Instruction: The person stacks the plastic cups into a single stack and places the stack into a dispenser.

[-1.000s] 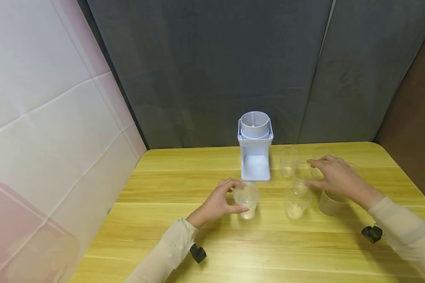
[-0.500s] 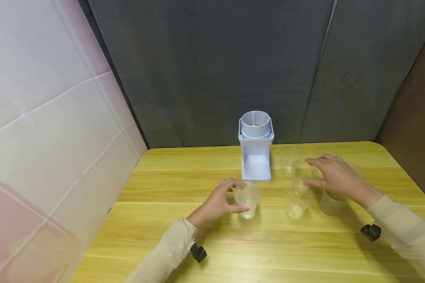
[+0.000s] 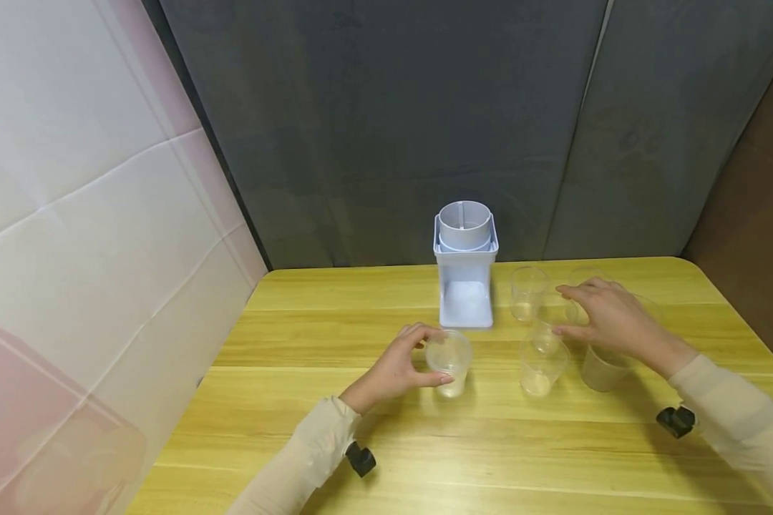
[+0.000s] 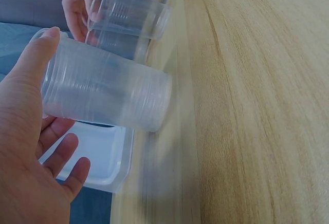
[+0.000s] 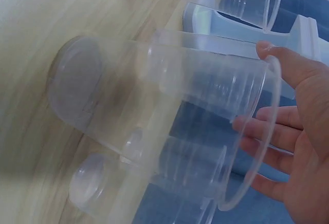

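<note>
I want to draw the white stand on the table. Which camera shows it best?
The head view: the white stand shows from top to base. The left wrist view shows only part, behind the left hand and a clear cup; the right wrist, bits behind clear cups.

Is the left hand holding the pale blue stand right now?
No, the left hand grips a clear cup in front of the pale blue stand.

The left hand [image 3: 393, 365] and right hand [image 3: 618, 325] are bare; softly creased cream sleeves [image 3: 296, 461] each bear a small, blocky black device [image 3: 361, 460] on the inner side.
</note>
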The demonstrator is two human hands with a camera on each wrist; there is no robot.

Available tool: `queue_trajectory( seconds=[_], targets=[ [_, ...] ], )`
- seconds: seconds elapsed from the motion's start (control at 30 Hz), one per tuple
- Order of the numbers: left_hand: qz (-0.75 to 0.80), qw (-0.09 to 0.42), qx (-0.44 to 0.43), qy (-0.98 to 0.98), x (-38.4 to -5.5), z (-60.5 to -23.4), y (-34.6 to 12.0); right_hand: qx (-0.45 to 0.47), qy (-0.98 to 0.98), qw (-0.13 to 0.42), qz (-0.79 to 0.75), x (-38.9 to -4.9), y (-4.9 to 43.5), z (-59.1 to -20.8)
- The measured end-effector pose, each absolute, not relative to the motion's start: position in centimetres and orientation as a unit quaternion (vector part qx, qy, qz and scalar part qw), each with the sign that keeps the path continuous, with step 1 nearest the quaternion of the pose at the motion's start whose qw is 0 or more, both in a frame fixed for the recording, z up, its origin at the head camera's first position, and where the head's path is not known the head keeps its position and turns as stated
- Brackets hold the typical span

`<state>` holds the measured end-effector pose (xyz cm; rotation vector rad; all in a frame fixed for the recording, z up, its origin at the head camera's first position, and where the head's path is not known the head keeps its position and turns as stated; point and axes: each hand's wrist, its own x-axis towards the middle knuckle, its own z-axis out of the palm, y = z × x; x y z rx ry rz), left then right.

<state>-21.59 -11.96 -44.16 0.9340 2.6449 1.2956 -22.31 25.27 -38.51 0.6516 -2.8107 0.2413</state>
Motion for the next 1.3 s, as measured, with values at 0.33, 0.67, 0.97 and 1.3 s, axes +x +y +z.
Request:
queue_trajectory(
  seconds=[0.33, 0.67, 0.97, 1.3],
  targets=[
    [0.416, 0.022, 0.303, 0.857, -21.6, -44.2, -12.0, 0.224, -0.964, 0.122, 0.073, -21.6, 25.2, -37.1],
    [0.418, 0.029, 0.302, 0.856, -21.6, -44.2, -11.9, 0.229, -0.962, 0.136, 0.061, -21.5, 24.9, -35.4],
    [0.419, 0.027, 0.303, 0.856, -21.6, -44.1, -12.0, 0.249, -0.951, 0.166, 0.072, -21.3, 24.5, -33.4],
    [0.42, 0.031, 0.3, 0.856, -21.5, -44.1, -12.0, 0.242, -0.956, 0.147, 0.076, -21.3, 23.3, -32.5]
  ],
)
